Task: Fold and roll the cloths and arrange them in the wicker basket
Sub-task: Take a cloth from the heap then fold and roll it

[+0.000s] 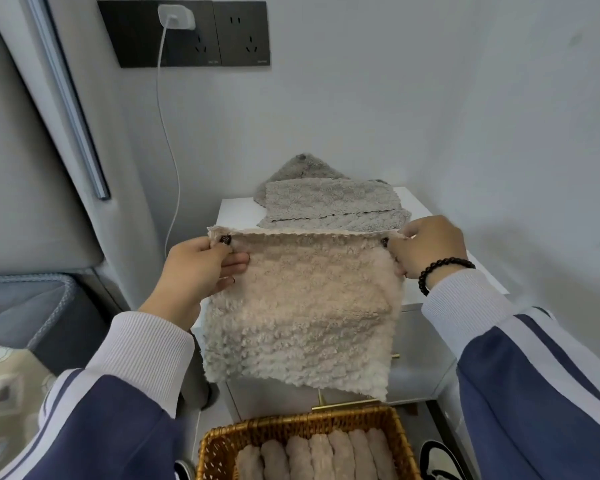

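Observation:
A fluffy beige cloth [300,310] hangs flat in front of me, held up by its two top corners. My left hand [194,268] pinches the top left corner, and my right hand [426,249] pinches the top right one. Behind it, a pile of grey cloths [329,202] lies on the white nightstand [236,211]. Below, the wicker basket [222,445] holds several rolled beige cloths [321,457] side by side in a row.
The nightstand stands against a pale wall, in a corner. A white charger cable [168,133] runs down from a dark socket panel [184,32]. A padded grey headboard and bed edge [32,202] lie to the left. A shoe [437,459] shows beside the basket.

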A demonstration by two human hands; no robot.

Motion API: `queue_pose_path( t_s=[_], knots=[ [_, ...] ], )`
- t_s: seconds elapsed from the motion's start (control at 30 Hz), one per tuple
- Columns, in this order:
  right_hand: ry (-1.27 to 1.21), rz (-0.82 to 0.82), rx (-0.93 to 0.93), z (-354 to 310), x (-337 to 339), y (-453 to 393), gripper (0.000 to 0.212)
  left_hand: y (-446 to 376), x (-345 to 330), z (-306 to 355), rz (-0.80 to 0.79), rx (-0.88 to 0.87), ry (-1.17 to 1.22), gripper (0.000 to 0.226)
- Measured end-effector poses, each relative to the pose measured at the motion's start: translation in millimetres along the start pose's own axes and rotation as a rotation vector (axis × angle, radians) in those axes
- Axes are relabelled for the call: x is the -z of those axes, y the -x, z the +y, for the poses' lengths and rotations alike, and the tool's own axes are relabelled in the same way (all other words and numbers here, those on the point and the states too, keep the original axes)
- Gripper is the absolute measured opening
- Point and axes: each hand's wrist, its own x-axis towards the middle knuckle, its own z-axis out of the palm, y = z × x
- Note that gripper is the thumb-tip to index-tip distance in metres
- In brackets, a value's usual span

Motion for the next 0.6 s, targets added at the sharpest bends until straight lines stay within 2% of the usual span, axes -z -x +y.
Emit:
queue_pose_path(
  t_s=[0.13, 0.33, 0.47, 0.6],
  knots=[
    [-0.082, -0.029, -0.008, 3.4, 0.3, -1.5, 0.022, -1.2, -2.0, 0.4, -0.004, -0.006, 0.073, 0.021],
    [-0.583, -0.160, -0.101, 0.7, -0.3, 7.8, 0.010, -3.8, -5.9, -1.9, 0.011, 0.073, 0.247, 0.022],
    [-0.633, -0.125, -0.055, 2.9, -10.4, 10.2, 0.014, -3.9, -8.2, -4.0, 0.004, 0.141, 0.444, 0.022],
    [-0.685, -0.105, -0.048, 4.1, -17.7, 9.6, 0.017, -5.5, -10.0, -6.1, -0.031, 0.110, 0.519, 0.018]
  ],
)
